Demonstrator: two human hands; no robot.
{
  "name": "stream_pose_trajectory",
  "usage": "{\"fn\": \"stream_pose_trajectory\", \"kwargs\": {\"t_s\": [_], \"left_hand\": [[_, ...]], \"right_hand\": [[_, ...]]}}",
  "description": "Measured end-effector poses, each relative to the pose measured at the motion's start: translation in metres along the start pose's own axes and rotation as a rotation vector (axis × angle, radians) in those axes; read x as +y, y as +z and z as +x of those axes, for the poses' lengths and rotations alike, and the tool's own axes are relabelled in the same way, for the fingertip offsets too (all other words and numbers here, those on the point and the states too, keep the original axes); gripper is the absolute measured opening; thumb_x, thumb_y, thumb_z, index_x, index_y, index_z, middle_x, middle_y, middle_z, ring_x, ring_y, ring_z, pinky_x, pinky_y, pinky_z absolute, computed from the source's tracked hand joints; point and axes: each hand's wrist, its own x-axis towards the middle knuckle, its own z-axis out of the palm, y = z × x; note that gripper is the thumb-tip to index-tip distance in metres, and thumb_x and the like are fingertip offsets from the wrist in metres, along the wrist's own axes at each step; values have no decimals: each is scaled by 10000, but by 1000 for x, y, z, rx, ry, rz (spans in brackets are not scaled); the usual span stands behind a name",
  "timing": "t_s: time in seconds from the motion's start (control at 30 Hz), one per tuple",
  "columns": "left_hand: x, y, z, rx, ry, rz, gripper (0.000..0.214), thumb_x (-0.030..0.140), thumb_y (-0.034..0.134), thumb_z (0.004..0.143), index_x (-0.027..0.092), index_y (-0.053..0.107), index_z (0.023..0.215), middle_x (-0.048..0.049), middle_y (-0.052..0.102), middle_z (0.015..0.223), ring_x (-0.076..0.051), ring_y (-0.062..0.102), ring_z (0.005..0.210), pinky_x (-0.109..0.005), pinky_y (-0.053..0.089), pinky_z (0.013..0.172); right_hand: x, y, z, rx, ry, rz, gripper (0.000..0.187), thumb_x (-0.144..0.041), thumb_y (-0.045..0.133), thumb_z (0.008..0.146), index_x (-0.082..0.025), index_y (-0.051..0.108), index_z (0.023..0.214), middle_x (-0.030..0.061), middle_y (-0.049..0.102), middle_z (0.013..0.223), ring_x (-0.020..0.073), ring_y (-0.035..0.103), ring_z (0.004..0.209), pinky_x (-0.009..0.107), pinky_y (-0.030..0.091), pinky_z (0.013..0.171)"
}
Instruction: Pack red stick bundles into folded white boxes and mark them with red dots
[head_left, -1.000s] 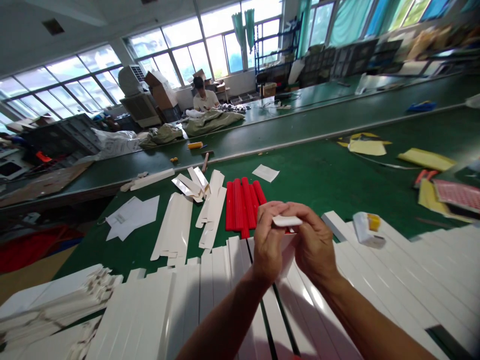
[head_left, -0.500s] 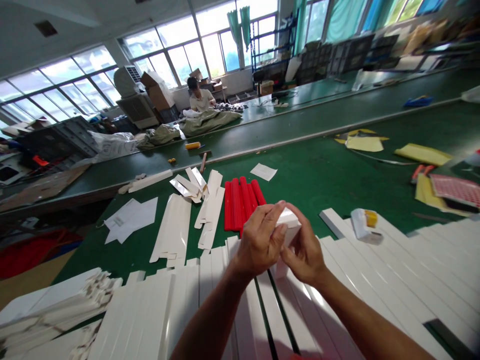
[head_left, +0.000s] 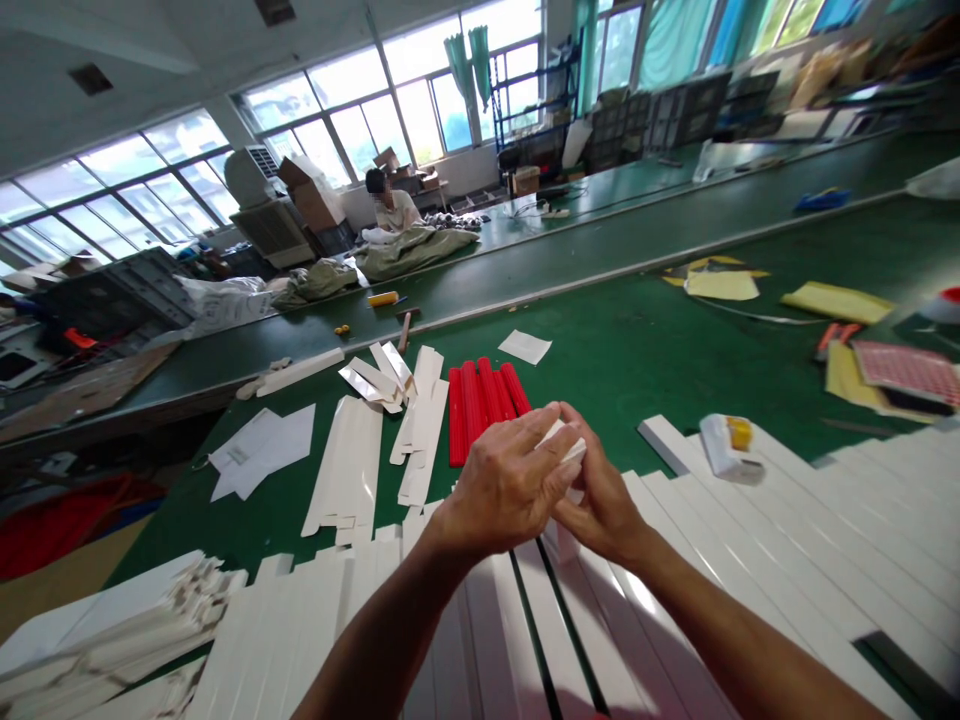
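Between my two hands is the end of a long, narrow white carton (head_left: 571, 450), tilted up from the row. My left hand (head_left: 510, 480) is closed over its top end, fingers pressed across the flap area. My right hand (head_left: 604, 495) wraps its side, thumb underneath. Much of the carton end is hidden by the fingers. Long white cartons (head_left: 720, 560) lie side by side beneath my forearms. Several red ribbed tubes (head_left: 484, 400) rest on the green table just beyond my left hand. Flattened white cartons (head_left: 345, 465) lie to their left.
A white tape dispenser (head_left: 724, 450) with a yellow part stands on the cartons at right. Paper sheets (head_left: 262, 450) lie at left. A hammer (head_left: 405, 330), orange-handled pliers (head_left: 832, 338) and yellow sheets (head_left: 724, 285) are further off. A person (head_left: 394, 208) sits at the far table.
My left hand has shifted over the carton's end and flattened onto it, so less of the white top shows. My right hand keeps its hold. The view has moved slightly.
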Motion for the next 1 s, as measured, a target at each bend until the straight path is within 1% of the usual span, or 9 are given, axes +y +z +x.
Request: {"fn": "stream_pose_trajectory", "kwargs": {"t_s": [0.23, 0.4, 0.53, 0.6, 0.67, 0.73, 0.77, 0.87, 1.0], "left_hand": [[3, 10, -9, -5, 85, 212, 377, 164, 405, 949, 50, 578, 1264, -207, 621, 1330, -293, 608, 1232, -479, 559, 989], [6, 13, -6, 0, 130, 340, 390, 123, 438, 908, 9, 584, 1251, -237, 633, 1297, -350, 629, 1190, -494, 604, 896], [6, 19, -8, 24, 133, 320, 401, 121, 451, 914, 31, 567, 1287, -224, 627, 1312, -322, 602, 1239, -472, 584, 954], [4, 22, -11, 72, 117, 315, 404, 112, 474, 914, 55, 558, 1305, -207, 637, 1307, -302, 592, 1256, -453, 567, 990], [2, 24, -15, 138, 107, 317, 407, 88, 513, 900, 55, 559, 1303, -204, 649, 1289, -299, 600, 1247, -441, 563, 1000], [-1, 24, -18, 193, 111, 310, 404, 67, 540, 886, 46, 567, 1289, -208, 660, 1271, -300, 614, 1228, -435, 570, 992], [-1, 24, -19, 210, 115, 303, 403, 60, 546, 883, 43, 569, 1285, -209, 663, 1264, -299, 618, 1222, -434, 572, 988], [0, 25, -19, 225, 125, 286, 403, 45, 557, 873, 36, 573, 1276, -211, 670, 1251, -293, 621, 1216, -432, 574, 986], [3, 26, -15, 233, 163, 281, 388, 29, 562, 863, 9, 581, 1250, -222, 684, 1217, -292, 625, 1211, -432, 570, 993]], "right_hand": [[7, -7, -1, -93, -51, 1, 943, -266, 640, 860, -178, 49, 1589, 186, 245, 1604, 303, 326, 1445, 482, 360, 1166], [3, -12, 3, -122, -67, 16, 904, -251, 639, 868, -193, 93, 1587, 179, 287, 1590, 274, 320, 1453, 455, 354, 1168], [4, -24, 2, -173, -122, 36, 836, -273, 688, 828, -198, 271, 1549, 148, 456, 1501, 266, 443, 1385, 425, 414, 1121], [17, -41, -4, -187, -50, 73, 725, -351, 700, 823, -206, 423, 1476, 128, 552, 1418, 263, 558, 1272, 424, 470, 1059], [40, -70, -16, 94, 236, 48, 576, -431, 643, 856, -212, 541, 1379, 104, 633, 1312, 231, 639, 1129, 397, 514, 981], [68, -106, -30, 611, 618, -65, 476, -469, 559, 898, -194, 610, 1283, 89, 687, 1186, 204, 656, 1042, 347, 526, 920], [82, -124, -37, 769, 744, -119, 463, -471, 525, 917, -163, 624, 1249, 104, 696, 1138, 209, 648, 1040, 331, 524, 898], [118, -169, -52, 919, 964, -172, 381, -438, 513, 952, -112, 665, 1074, 102, 704, 955, 209, 657, 921, 315, 534, 798], [152, -190, -57, 922, 1190, -108, 251, -364, 607, 946, -119, 638, 990, 25, 655, 887, 125, 629, 733, 285, 546, 671]]}}
